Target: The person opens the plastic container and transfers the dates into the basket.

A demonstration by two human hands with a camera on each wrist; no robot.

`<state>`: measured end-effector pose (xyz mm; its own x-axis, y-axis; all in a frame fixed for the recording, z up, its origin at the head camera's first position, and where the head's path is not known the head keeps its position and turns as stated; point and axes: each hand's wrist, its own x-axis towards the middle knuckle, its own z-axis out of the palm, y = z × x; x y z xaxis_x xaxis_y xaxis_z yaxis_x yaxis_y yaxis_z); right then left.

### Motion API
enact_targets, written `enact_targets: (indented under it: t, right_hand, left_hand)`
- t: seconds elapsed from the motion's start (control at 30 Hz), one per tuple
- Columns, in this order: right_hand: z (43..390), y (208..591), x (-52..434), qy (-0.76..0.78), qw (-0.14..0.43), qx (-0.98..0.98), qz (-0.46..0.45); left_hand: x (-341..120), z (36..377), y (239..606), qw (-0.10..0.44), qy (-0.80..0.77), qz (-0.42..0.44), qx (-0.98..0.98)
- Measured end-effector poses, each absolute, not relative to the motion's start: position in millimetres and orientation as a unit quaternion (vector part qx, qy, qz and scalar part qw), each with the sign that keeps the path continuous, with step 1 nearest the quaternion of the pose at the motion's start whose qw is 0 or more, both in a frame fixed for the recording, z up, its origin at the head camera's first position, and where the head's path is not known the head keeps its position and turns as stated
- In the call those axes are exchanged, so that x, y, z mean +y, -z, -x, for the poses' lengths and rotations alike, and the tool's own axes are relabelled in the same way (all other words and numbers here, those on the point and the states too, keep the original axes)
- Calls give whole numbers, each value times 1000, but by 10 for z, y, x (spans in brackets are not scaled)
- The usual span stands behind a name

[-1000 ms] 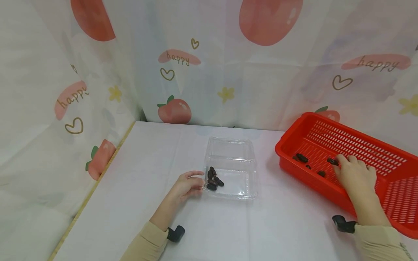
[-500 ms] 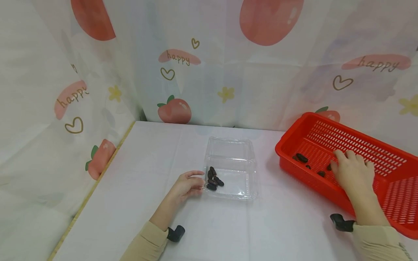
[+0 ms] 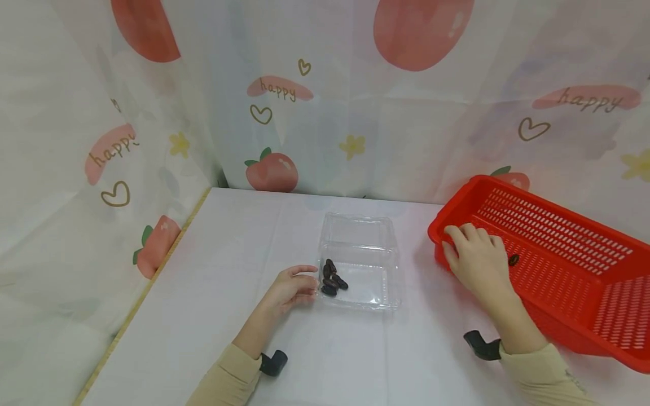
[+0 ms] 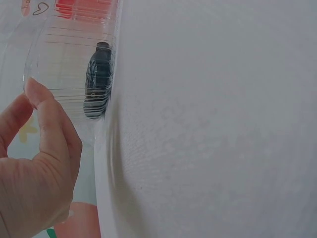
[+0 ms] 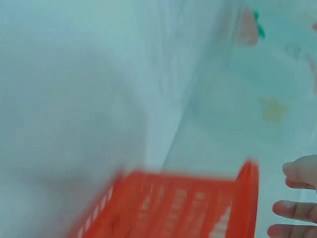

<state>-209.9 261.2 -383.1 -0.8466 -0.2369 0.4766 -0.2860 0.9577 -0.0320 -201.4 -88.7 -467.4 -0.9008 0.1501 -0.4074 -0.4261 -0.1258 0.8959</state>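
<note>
Several dark, oval dates (image 3: 329, 291) lie at the left side of a clear plastic clamshell box (image 3: 368, 282), its lid folded back. My left hand (image 3: 290, 290) is at the box's left edge; in the left wrist view the thumb and a finger (image 4: 38, 94) pinch its rim. My right hand (image 3: 479, 262) is over the left end of the red plastic basket (image 3: 569, 287), fingers spread. In the right wrist view nothing shows between those fingers (image 5: 292, 210). One date (image 3: 514, 260) lies in the basket to the right of that hand; whatever lies beneath the hand is hidden.
The white table (image 3: 350, 355) ends at a yellowish edge (image 3: 147, 293) on the left. A printed curtain (image 3: 325, 129) hangs behind and at the left. The basket's high walls stand close to the right forearm.
My right hand let go of a date inside the basket, then moved left to the basket's near-left end, covering the other dates there. The left hand and the box stayed put.
</note>
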Motion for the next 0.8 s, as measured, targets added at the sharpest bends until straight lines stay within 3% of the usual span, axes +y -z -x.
enact_targets:
  t: [0.47,0.8]
  right_hand:
    - [2080,4194,1730,-39,175,-954,-239]
    - [2134,4441,1353,-24,155,-933,-323]
  left_hand:
    - [-890,2014,4679,195,-742,110,632]
    - [-891,2016,4689,194,-742,110,632]
